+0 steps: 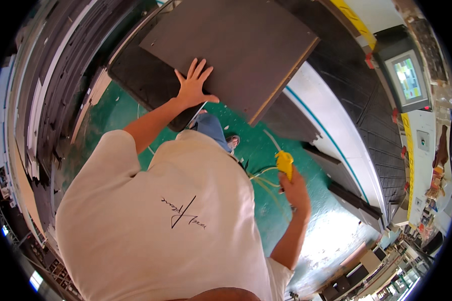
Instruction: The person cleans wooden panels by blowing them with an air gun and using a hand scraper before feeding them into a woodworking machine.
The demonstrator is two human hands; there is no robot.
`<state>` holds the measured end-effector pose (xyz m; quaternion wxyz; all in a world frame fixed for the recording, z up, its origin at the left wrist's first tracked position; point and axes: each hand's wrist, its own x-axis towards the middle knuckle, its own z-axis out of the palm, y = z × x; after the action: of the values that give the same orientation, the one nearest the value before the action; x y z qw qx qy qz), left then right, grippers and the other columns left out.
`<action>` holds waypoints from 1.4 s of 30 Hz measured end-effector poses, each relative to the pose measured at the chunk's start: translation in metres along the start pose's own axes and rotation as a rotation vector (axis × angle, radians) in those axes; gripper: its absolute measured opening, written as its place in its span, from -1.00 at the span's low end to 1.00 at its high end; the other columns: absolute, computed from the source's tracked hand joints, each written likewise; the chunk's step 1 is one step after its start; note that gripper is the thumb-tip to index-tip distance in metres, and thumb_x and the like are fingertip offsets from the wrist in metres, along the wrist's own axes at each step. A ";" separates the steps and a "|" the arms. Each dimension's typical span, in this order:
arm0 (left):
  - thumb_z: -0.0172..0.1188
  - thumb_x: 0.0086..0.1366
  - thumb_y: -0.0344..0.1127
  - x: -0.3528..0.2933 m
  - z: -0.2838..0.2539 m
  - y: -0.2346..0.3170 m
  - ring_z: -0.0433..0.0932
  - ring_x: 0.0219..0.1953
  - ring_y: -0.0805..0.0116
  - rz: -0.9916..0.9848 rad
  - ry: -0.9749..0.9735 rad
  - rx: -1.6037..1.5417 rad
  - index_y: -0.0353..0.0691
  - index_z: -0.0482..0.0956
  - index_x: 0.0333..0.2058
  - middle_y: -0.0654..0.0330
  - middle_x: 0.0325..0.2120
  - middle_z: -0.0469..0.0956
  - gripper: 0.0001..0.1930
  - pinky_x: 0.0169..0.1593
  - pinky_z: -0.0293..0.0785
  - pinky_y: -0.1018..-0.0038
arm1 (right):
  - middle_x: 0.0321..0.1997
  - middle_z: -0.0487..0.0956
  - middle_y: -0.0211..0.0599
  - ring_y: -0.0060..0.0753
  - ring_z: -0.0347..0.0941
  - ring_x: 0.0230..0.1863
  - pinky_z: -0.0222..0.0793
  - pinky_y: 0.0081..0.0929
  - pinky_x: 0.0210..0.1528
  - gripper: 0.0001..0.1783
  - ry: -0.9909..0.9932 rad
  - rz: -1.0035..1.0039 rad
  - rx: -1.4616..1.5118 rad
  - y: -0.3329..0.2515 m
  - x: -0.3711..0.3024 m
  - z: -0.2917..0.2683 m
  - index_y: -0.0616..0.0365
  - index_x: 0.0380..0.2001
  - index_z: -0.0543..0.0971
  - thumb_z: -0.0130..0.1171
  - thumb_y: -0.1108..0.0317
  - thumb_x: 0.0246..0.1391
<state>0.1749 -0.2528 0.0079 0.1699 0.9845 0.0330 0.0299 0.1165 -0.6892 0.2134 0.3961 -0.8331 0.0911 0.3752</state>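
Observation:
My left hand [192,89] lies with fingers spread on the near edge of a dark brown board [231,50]. The board rests on a dark, larger surface [145,75], and its right edge shows a lighter brown strip. Off to the right, my right hand [295,189] is closed round a yellow air blow gun [285,163]. The gun's thin nozzle points up and left, toward the board but apart from it. A pale hose [263,173] trails left from the gun.
Long dark panels [55,85] are stacked on the left. A white curved machine edge with a blue-green line [331,110] runs along the right, with dark offcuts [341,175] beside it. Farther right stands a lit screen [407,78]. The floor [105,118] is green.

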 end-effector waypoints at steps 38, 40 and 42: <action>0.40 -0.19 0.55 0.298 0.028 0.036 -0.28 0.60 0.09 0.003 -0.002 0.015 0.06 0.22 0.45 0.19 0.55 -0.09 0.25 0.26 -0.38 -0.75 | 0.24 0.44 -0.02 0.16 0.38 0.34 0.60 -0.07 0.15 -0.29 -0.261 -0.593 1.314 -0.208 0.266 -0.084 0.01 0.37 0.27 0.08 0.39 0.09; 0.41 -0.19 0.55 0.303 0.026 0.038 -0.27 0.60 0.10 -0.009 -0.032 0.022 0.05 0.22 0.45 0.19 0.55 -0.09 0.26 0.25 -0.37 -0.77 | 0.30 0.44 0.00 0.11 0.40 0.34 0.61 -0.03 0.13 -0.27 -0.167 -0.670 1.229 -0.244 0.264 -0.100 0.11 0.38 0.23 0.01 0.50 0.08; 0.41 -0.20 0.55 0.304 0.022 0.038 -0.27 0.60 0.10 -0.018 -0.041 0.035 0.04 0.21 0.45 0.19 0.55 -0.09 0.27 0.23 -0.34 -0.79 | 0.33 0.43 0.01 0.07 0.41 0.34 0.61 0.03 0.12 -0.25 -0.053 -0.725 1.142 -0.277 0.260 -0.109 0.16 0.40 0.19 -0.04 0.56 0.09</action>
<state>0.4815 -0.2735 0.0142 0.1537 0.9873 0.0388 0.0076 0.4834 -0.5453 0.2400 0.8771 -0.4614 -0.0199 0.1320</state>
